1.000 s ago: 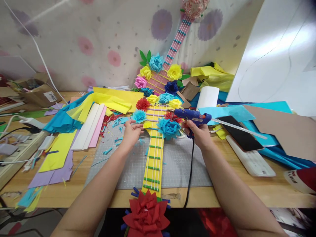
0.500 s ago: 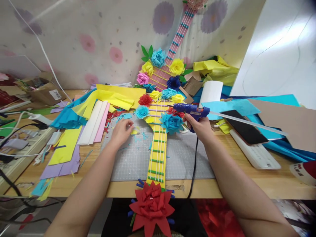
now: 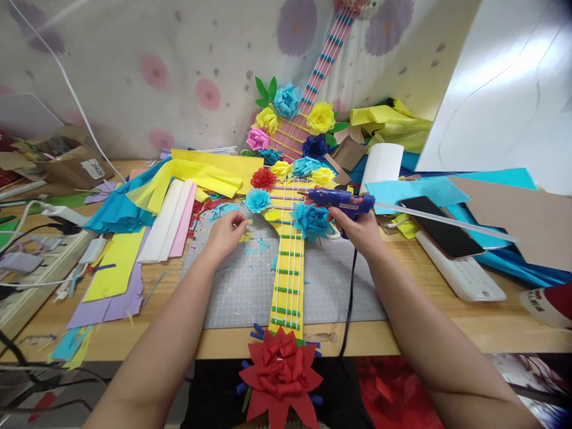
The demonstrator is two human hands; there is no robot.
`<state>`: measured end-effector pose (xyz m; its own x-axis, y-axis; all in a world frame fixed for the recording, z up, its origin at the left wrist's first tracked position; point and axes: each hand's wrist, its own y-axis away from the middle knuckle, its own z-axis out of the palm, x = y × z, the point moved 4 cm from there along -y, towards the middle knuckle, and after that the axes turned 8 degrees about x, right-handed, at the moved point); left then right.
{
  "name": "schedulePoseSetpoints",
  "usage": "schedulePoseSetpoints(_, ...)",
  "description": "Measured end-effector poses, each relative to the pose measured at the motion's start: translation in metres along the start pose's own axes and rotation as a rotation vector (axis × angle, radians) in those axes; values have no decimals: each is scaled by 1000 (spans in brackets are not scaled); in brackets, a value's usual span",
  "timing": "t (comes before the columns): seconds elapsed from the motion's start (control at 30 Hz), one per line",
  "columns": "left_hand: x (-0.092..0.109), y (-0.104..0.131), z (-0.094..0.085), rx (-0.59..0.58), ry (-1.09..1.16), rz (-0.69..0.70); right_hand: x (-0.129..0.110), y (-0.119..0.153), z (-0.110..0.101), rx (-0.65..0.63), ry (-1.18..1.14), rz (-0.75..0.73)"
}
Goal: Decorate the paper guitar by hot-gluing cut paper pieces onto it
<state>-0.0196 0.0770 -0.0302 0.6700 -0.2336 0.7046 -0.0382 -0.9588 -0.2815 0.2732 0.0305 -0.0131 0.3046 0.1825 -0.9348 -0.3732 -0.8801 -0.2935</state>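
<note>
My right hand (image 3: 363, 231) grips a blue hot glue gun (image 3: 337, 200), its nozzle pointing left over the body of a yellow paper guitar (image 3: 286, 271). A long glue stick (image 3: 447, 223) sticks out of the gun's back end. To the guitar's left, my left hand (image 3: 224, 237) is closed in a pinch above the grey cutting mat (image 3: 236, 301); what its fingertips hold, if anything, is too small to make out. Paper flowers ring the guitar body, among them a blue flower (image 3: 311, 221) below the gun. A large red flower (image 3: 281, 372) covers the head at the table's front edge.
Behind stands a pink paper guitar (image 3: 292, 138) with flowers. Left lie crepe paper (image 3: 117, 208), paper scraps and a power strip (image 3: 53, 277). A phone (image 3: 440, 226), a white paper roll (image 3: 382, 167), cardboard (image 3: 522, 217) and a cup (image 3: 547, 307) are on the right. The gun's black cord (image 3: 349, 304) hangs over the edge.
The glue gun has shifted slightly left over the guitar body with my right hand. My left hand has moved slightly right, its fingertips now pinched. The guitar's neck and head appear slightly farther right.
</note>
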Motion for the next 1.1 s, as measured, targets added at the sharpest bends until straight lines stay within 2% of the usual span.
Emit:
schedulePoseSetpoints(0.13, 6, 9, 0, 98, 142, -81, -7, 13, 18, -119, 34, -92)
schedulePoseSetpoints(0.23, 10, 13, 4, 132, 223, -110, -15, 23, 34, -241, 176, -198)
schedulePoseSetpoints(0.3, 13, 15, 8, 145, 305, -132, -20, 27, 42, -275, 286, -269)
schedulePoseSetpoints(0.4, 15, 16, 14, 159, 432, -188, -26, 29, 48, -255, 374, -324)
schedulePoseSetpoints(0.53, 14, 18, 17, 214, 494, -208, -30, 31, 51, -240, 370, -398)
schedulePoseSetpoints(0.8, 9, 19, 16, 228, 497, -149, -27, 39, 52, -243, 330, -297)
schedulePoseSetpoints(1.1, 5, 23, 24, 270, 523, -226, -19, 40, 53, -195, 337, -301)
